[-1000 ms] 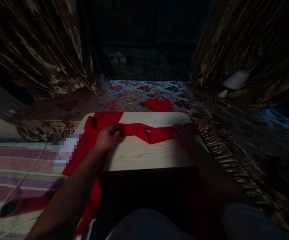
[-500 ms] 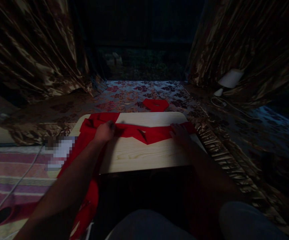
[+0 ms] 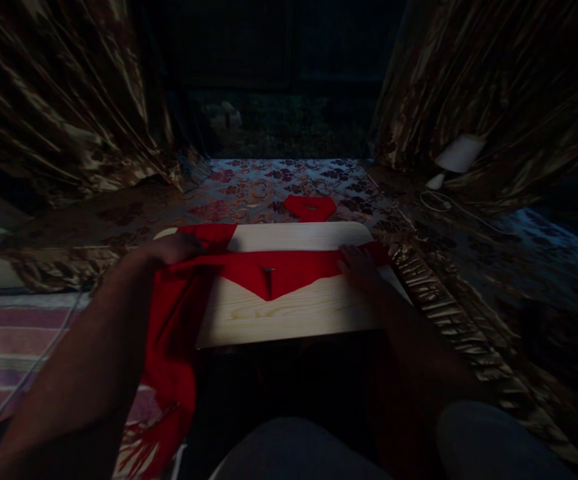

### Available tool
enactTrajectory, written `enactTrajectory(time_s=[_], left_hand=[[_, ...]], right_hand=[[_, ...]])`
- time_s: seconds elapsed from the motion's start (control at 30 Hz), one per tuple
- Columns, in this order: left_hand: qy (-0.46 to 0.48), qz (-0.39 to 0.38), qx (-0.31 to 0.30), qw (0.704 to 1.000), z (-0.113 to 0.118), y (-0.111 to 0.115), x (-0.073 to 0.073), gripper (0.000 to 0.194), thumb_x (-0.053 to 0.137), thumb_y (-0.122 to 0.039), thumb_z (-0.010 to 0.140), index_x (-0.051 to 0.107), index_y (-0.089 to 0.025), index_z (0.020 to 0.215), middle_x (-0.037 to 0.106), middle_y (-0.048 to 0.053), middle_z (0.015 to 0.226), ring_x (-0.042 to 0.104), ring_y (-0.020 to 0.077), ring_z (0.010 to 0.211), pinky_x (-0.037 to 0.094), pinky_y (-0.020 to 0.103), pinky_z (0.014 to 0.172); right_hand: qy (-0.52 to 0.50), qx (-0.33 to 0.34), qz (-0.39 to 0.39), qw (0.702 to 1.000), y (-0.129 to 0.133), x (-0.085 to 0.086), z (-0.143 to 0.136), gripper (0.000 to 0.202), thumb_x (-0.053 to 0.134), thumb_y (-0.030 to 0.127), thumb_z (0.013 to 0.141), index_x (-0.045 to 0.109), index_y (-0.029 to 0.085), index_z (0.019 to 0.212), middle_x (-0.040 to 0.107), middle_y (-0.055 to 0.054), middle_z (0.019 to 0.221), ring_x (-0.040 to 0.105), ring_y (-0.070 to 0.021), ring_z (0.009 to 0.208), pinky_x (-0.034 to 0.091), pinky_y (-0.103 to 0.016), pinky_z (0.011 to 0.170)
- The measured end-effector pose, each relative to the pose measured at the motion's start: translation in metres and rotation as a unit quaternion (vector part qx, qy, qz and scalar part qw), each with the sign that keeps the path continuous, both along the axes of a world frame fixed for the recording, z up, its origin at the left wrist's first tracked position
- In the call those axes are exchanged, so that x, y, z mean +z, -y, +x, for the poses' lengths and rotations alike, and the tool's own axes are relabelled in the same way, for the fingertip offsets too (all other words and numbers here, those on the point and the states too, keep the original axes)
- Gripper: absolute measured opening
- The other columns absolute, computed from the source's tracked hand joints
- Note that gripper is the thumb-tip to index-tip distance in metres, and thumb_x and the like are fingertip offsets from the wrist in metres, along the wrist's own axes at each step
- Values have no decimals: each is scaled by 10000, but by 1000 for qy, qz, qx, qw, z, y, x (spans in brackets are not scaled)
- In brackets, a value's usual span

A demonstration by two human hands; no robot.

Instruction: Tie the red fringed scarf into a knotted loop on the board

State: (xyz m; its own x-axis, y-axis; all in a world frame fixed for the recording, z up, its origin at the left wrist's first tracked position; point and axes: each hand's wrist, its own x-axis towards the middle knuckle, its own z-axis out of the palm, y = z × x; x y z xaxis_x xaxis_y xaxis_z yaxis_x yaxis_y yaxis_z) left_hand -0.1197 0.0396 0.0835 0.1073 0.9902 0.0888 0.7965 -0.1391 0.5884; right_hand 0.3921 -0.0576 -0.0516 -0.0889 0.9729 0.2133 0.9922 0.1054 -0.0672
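A red scarf (image 3: 299, 270) with a fringed end (image 3: 143, 440) lies across the small wooden table (image 3: 269, 327), its left part hanging over the near edge. My left hand (image 3: 176, 247) is closed on the scarf near the table's left edge, pulling the upper border into a taut line. My right hand (image 3: 361, 267) rests flat on the scarf at the table's right side, fingers stretched out. Between the hands the cloth sags into a pointed fold toward me. The picture is dark, and the left fingertips are partly hidden.
Behind the table, another red cloth piece (image 3: 311, 207) lies on the floral cover (image 3: 249, 177). A white lamp (image 3: 461, 153) with a cord stands at the right. Patterned curtains (image 3: 69, 100) hang on both sides. At the left is a striped cover (image 3: 19, 333) with a cable across it.
My left hand has moved left, drawing the scarf with it. The pointed fold has shifted left and widened. My right hand stays in about the same place.
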Motion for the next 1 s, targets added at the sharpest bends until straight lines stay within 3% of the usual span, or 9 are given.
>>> enactTrajectory(time_s=[0.07,0.13,0.2,0.33,0.47,0.57,0.7,0.9,1.0], left_hand=[[-145,-122,-79,979,1,2,-1,251,735,-273,770,621,-159,577,615,38,552,578,185,599,531,340,729],[-231,-148,-97,957,4,8,-6,235,712,-344,810,681,-148,684,670,67,646,613,204,649,533,352,746],[-207,-111,-105,966,7,18,-12,288,675,-448,837,732,-166,849,737,93,818,667,233,758,540,357,781],[-91,-13,-190,978,21,47,-25,464,669,-629,782,741,-250,1040,749,85,1122,691,278,1026,528,360,930],[-162,10,-261,952,48,73,-39,646,731,-626,724,688,-240,1240,675,128,1314,623,340,1209,469,417,1047],[-253,7,-226,941,63,83,-51,673,711,-493,760,609,-228,1370,626,158,1383,614,351,1225,464,427,1043],[-308,-7,-176,935,69,87,-58,551,579,-387,849,592,-210,1370,638,148,1373,638,311,1196,486,380,999],[-325,-25,-133,936,63,86,-39,532,475,-444,911,585,-276,1403,741,115,1191,712,303,1045,534,349,847],[-300,-19,-101,948,54,79,-24,481,463,-384,892,670,-242,1303,760,118,1122,716,297,1019,537,334,847]], right_hand=[[2,-2,0,1000,0,1,-1,587,391,389,985,466,145,1513,452,-121,1574,389,-303,1460,250,-568,1195],[3,-3,0,1000,1,2,-2,587,392,387,985,467,137,1511,452,-123,1574,392,-303,1457,250,-562,1196],[4,-2,1,1000,2,2,-2,586,390,384,987,469,129,1508,452,-129,1572,394,-303,1456,247,-555,1198],[7,1,14,1000,3,0,-2,583,379,379,991,463,132,1513,453,-128,1572,384,-301,1462,221,-551,1208],[4,4,16,1000,1,-3,0,574,390,364,985,474,138,1506,454,-129,1571,386,-303,1460,225,-549,1204],[7,6,19,1000,0,-4,1,575,392,361,985,473,130,1505,456,-134,1568,393,-307,1456,226,-559,1203],[12,8,22,1000,0,-3,2,570,389,384,993,481,140,1500,475,-131,1556,411,-311,1444,261,-563,1188],[7,5,24,1000,0,-4,2,564,407,382,984,494,163,1497,478,-128,1554,413,-317,1441,263,-566,1186],[11,5,26,1000,-1,-6,3,569,407,371,982,479,166,1508,479,-121,1556,407,-309,1445,245,-554,1196]])
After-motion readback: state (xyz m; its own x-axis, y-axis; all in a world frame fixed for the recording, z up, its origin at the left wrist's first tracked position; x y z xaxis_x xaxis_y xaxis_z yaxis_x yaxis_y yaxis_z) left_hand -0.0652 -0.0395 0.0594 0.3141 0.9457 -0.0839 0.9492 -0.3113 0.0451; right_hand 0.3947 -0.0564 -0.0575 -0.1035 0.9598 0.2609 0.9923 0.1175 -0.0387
